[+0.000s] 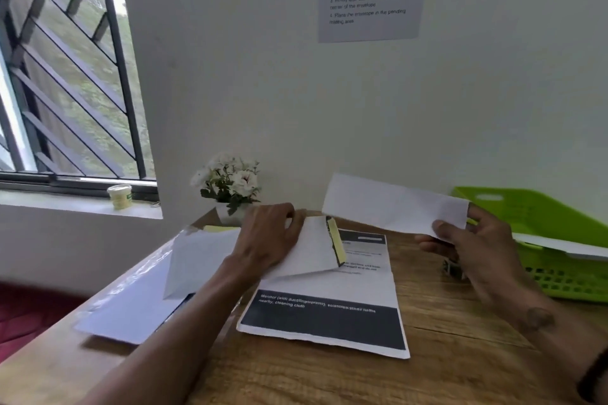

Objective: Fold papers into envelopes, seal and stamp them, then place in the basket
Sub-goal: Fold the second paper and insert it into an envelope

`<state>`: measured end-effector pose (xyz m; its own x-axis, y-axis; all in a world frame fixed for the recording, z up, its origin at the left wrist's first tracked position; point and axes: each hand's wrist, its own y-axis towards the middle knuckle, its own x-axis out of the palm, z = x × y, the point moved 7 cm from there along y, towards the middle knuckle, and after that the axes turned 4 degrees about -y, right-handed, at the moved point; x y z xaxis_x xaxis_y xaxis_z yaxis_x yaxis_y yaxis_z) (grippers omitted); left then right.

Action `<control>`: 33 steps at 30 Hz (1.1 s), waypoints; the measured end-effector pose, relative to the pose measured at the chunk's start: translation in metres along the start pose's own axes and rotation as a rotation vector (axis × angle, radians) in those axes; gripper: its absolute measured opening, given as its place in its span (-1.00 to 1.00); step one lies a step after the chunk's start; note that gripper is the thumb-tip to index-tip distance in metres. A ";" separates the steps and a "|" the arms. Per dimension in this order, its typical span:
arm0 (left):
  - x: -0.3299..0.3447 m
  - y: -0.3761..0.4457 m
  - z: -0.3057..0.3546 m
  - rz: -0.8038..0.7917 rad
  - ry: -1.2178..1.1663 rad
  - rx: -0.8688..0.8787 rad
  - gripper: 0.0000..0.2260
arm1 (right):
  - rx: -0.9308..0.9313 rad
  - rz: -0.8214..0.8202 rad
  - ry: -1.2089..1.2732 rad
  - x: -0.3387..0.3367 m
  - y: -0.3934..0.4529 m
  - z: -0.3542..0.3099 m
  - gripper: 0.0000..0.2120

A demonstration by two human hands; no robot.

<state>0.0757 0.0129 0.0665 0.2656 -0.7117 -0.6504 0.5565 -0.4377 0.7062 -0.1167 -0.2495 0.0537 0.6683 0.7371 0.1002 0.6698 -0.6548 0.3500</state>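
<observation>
The left hand [269, 233] reaches in from the near left corner of the table [460, 322], forearm angled toward the far edge, palm down, fingers closed on an open envelope [312, 250]. The envelope lies low over the table near its far edge, long axis running left to right, its yellow-lined mouth [337, 245] facing right. The right hand [460, 240] comes in from the near right corner, raised above the table, thumb and fingers pinched on the right end of a folded paper [391, 204]. That paper is held up in the air, long axis roughly left to right, its free end pointing left, above the envelope's mouth. A printed sheet [325, 316] lies flat under the envelope, long side running from near edge to far. A green basket [543, 220] stands at the right edge, holding a white envelope. A flower pot [230, 187] sits at the far edge by the wall.
</observation>
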 end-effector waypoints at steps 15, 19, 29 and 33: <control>-0.014 0.005 -0.008 0.115 -0.132 0.118 -0.59 | 0.040 0.005 -0.054 0.006 -0.003 0.015 -0.70; -0.015 0.006 -0.012 0.135 -0.146 0.086 -0.59 | 0.114 -0.042 0.030 0.009 -0.003 0.021 -0.76; -0.018 0.006 -0.014 0.134 -0.165 0.052 -0.59 | 0.219 -0.105 -0.033 0.013 -0.006 0.026 -0.73; -0.014 0.004 -0.004 0.084 -0.170 0.098 -0.58 | 0.219 -0.134 -0.066 0.014 -0.006 0.027 -0.71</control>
<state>0.0775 0.0233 0.0778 0.1666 -0.8270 -0.5370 0.4563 -0.4181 0.7855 -0.1029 -0.2397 0.0279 0.5839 0.8118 0.0026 0.8031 -0.5780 0.1449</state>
